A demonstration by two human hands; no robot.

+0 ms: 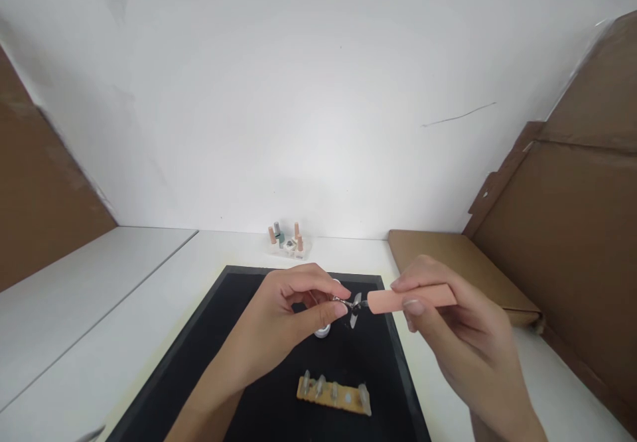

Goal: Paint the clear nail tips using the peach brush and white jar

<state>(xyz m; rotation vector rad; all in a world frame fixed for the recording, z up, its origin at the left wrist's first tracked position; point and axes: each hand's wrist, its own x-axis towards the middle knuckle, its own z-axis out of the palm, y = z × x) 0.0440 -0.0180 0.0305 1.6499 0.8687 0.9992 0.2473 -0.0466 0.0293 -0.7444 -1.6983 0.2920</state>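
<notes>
My left hand (293,312) pinches a small metallic holder between thumb and forefinger; its exact kind is too small to make out. At the holder's right end is a clear false nail tip (355,310), standing crosswise. My right hand (460,326) grips a peach nail polish brush (411,298) by its long cap, with the bristle end pointing left. That end meets the nail tip or lies just in front of it. Below my hands, a yellow strip (326,395) carries several clear false nail tips. A round white container (322,332) is partly hidden behind my left hand.
A black mat (279,389) lies on the white table (124,283). Toward the wall stands a clear tray (279,251) with several peach and grey-capped polish bottles. A flat cardboard box (432,246) lies at right, and cardboard panels flank both sides.
</notes>
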